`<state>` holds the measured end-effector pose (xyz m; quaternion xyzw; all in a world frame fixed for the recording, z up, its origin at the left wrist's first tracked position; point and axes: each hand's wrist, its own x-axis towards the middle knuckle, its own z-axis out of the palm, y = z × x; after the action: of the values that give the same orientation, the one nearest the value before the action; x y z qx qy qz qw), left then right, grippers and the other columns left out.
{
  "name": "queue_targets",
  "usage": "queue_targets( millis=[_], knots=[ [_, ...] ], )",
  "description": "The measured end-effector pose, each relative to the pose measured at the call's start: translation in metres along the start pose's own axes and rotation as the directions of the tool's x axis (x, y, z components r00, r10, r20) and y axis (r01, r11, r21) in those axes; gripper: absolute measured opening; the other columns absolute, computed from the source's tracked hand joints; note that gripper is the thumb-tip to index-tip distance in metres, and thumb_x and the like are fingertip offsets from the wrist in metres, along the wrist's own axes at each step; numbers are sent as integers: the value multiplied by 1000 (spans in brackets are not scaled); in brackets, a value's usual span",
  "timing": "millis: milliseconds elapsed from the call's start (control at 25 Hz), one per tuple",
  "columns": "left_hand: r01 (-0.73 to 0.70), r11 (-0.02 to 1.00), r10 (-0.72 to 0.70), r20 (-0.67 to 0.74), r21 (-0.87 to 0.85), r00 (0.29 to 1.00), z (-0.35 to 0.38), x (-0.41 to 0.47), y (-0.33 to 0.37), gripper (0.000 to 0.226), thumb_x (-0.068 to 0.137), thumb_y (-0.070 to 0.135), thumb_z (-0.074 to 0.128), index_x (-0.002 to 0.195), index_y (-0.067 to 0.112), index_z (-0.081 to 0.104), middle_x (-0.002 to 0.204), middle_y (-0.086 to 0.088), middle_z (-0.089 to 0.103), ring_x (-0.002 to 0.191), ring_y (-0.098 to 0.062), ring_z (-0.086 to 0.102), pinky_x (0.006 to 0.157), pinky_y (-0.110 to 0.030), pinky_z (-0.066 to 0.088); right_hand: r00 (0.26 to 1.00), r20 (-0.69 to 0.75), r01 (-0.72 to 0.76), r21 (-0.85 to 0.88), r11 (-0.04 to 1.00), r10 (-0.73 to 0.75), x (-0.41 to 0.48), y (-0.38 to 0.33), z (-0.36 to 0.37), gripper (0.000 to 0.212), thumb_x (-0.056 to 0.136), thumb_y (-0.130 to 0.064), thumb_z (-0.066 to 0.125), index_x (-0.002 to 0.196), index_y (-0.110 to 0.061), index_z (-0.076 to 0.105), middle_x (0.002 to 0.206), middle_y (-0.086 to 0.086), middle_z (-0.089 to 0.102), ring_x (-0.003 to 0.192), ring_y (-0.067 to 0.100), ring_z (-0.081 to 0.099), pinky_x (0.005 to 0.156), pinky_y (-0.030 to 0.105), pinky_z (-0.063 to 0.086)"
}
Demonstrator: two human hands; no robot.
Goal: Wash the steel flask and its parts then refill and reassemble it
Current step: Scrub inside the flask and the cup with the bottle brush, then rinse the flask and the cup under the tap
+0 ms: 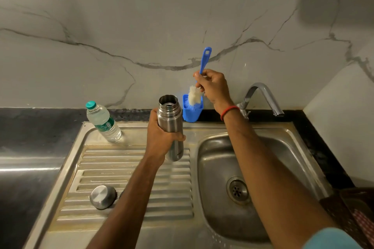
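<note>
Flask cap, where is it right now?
In the head view the steel cap sits on the ribbed drainboard, lower left, beside the left forearm.

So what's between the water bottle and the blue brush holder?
The steel flask, lid off, gripped by the left hand, as the head view shows. The right hand holds the brush at the blue holder.

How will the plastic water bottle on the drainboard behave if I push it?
The water bottle looks nearly full, so probably heavy for its size. It is tall and narrow, so a push near the teal cap may tip it. Its clear ribbed wall would likely dent when squeezed.
</note>
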<state>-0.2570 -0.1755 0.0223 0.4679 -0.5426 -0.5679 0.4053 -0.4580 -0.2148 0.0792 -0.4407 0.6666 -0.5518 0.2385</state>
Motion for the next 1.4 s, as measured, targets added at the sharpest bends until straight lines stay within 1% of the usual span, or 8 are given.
queue_targets(
  millis=[160, 280, 400, 600, 760, 920, 1160, 1400],
  knots=[
    [-14, 1000, 14, 10, 10, 1000, 7, 7, 5, 84, 53, -16, 85, 120, 19, 50, 105, -1, 64, 92, -15, 64, 71, -27, 51, 1000, -4, 14, -97, 995, -14, 25, 7, 7, 20, 97, -21, 59, 108, -12, 73, 81, 6, 72, 64, 8, 59, 66, 31, 55],
    [-17, 1000, 17, 10, 12, 1000, 11, 8, 4, 83, 53, -17, 84, 119, 19, 50, 104, -2, 64, 89, -14, 64, 70, -28, 52, 999, 41, -23, -27, 999, 24, 22, 9, -1, 50, 96, -19, 60, 145, -21, 48, 97, 2, 74, 72, 8, 66, 64, 30, 59],
    [-10, 1000, 10, 4, 11, 1000, 16, 7, 0, 81, 52, -16, 85, 118, 17, 51, 105, -7, 65, 88, -18, 64, 70, -32, 52, 997, -1, 79, -23, 997, -79, 2, 23, -11, 63, 98, -20, 61, 153, -24, 32, 95, 0, 74, 71, 8, 71, 59, 23, 57],
    [-16, 1000, 16, 39, 15, 999, 32, 3, -1, 84, 46, -3, 89, 118, 19, 52, 106, -5, 66, 93, -19, 66, 71, -30, 52, 992, -26, 122, 20, 992, -121, -32, 40, -30, 61, 98, -19, 62, 151, -26, 33, 94, 5, 74, 72, 10, 72, 62, 19, 56],
    [-46, 999, 45, 80, 7, 996, 44, -3, 3, 81, 52, -10, 88, 117, 21, 53, 108, -6, 66, 97, -22, 66, 73, -32, 52, 999, -37, 33, 8, 999, -32, -63, 39, -56, 39, 97, -20, 61, 135, -24, 54, 87, 1, 74, 70, 9, 71, 62, 19, 54],
    [-104, 994, 101, 131, 14, 986, 58, -14, 7, 88, 42, 6, 90, 121, 23, 53, 110, -4, 66, 97, -21, 66, 76, -33, 54, 998, -58, 9, 109, 994, -3, -104, 41, -85, 18, 96, -18, 65, 114, -17, 66, 86, 5, 75, 70, 14, 71, 61, 21, 53],
    [-164, 985, 146, 240, 56, 960, 83, -44, 7, 80, 53, 3, 96, 118, 28, 57, 105, 1, 70, 92, -8, 69, 76, -26, 54, 996, 76, -54, 29, 998, 52, -158, 41, -129, 21, 93, -19, 66, 114, -22, 67, 96, 0, 74, 90, 11, 72, 81, 30, 60],
    [-186, 980, 152, 327, 75, 933, 100, -72, 12, 78, 56, 27, 99, 124, 27, 61, 110, 8, 74, 98, -7, 72, 83, -28, 58, 913, 398, -3, -216, 976, 91, -179, 34, -159, 82, 83, -22, 79, 142, -55, 34, 126, -17, 61, 113, 2, 60, 95, 27, 54]
  ],
)
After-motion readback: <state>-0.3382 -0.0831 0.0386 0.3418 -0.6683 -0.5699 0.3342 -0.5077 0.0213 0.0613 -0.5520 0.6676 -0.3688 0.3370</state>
